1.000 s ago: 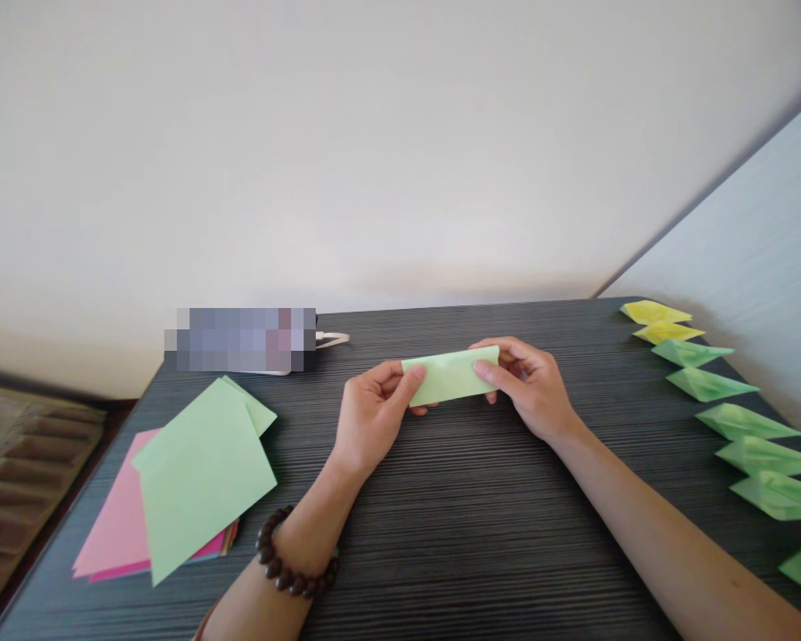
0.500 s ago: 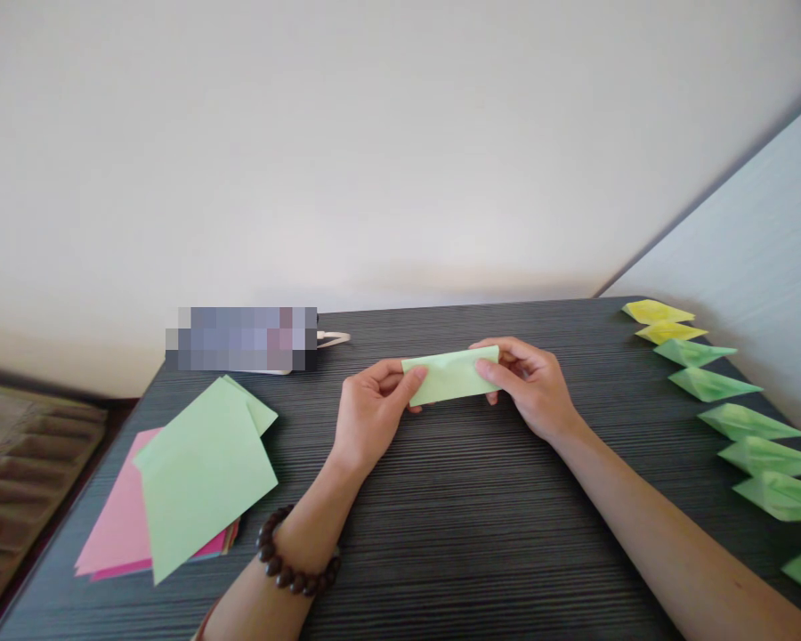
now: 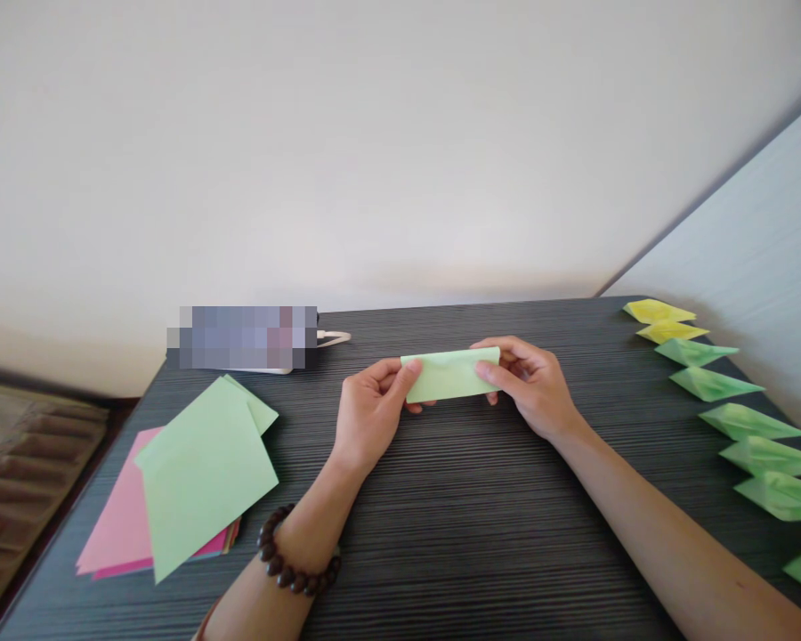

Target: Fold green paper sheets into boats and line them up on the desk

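Observation:
A light green sheet of paper [image 3: 449, 377], folded into a narrow strip, is held just above the table between my two hands. My left hand [image 3: 372, 409] pinches its left end, thumb on the front and fingers behind. At the right end my right hand [image 3: 532, 385] grips it the same way, with the thumb on the face of the strip. The strip lies nearly level, its right end slightly higher. Most of my fingertips are hidden behind the paper.
On the dark table [image 3: 467, 516], green sheets [image 3: 210, 472] overlap pink sheets [image 3: 117, 516] at left. A device with a blurred-out screen [image 3: 246, 338] and a white cable [image 3: 335, 336] stands at the back. Folded green pieces [image 3: 751, 423] and yellow pieces [image 3: 671, 332] line the right edge.
My left thumb has shifted slightly up and left toward the strip's upper left corner. The strip's left end has risen a little, so it tilts less. My right hand stays nearly still.

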### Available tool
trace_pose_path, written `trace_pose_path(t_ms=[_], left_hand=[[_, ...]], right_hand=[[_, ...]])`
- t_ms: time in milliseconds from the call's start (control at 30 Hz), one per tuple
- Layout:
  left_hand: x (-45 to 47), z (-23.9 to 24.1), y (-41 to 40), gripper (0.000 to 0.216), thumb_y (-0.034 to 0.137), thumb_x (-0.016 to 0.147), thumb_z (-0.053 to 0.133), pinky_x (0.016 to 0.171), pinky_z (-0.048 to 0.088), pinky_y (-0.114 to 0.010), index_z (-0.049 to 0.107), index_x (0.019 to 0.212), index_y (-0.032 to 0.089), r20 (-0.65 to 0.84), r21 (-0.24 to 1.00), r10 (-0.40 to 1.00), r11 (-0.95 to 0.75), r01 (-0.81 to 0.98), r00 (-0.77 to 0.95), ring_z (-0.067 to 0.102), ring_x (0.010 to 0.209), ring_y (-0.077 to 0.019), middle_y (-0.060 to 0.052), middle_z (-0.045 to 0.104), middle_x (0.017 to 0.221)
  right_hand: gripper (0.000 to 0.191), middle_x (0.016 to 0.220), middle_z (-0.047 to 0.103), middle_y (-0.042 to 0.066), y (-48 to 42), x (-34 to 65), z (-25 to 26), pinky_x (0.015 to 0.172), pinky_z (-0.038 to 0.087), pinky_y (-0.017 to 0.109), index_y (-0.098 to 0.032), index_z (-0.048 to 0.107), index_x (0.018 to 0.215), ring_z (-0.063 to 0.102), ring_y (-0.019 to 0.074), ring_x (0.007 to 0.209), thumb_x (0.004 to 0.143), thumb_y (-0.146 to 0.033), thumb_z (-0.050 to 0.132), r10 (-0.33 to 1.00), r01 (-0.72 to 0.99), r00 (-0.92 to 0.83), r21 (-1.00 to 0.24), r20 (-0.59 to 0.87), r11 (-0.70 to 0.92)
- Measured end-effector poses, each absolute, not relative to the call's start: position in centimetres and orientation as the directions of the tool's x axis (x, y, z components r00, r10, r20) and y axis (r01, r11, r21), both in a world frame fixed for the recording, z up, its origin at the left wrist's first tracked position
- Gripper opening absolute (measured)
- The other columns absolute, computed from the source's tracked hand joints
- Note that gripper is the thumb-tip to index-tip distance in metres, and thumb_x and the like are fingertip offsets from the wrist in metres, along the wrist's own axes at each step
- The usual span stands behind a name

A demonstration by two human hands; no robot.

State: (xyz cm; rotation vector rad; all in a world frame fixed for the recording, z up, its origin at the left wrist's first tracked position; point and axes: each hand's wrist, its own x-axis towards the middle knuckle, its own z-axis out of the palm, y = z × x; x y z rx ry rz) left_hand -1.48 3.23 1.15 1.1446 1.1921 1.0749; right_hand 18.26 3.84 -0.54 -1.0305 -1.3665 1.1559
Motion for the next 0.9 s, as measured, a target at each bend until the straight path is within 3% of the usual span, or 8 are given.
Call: trace_pose_path(t_ms=[900], left_hand=[[-1.55,0.87,3.19,0.030,0.036,0.076,0.069,0.052,0.052,-0.015,0.068,0.093,0.011,-0.106,0.991,0.990,0.113,-0.077,0.088,0.062,0.057,-0.0089,-0.002,0.073,0.073]], right_hand=[[0.018,0.068,0.062,-0.003,3.82,18.30,-0.54,0.041,0.046,0.021,-0.020,0.066,0.096,0.053,0.0074,0.047,0.079,-0.025,0.067,0.979,-0.013,-0.118,-0.986,0.167,0.166]])
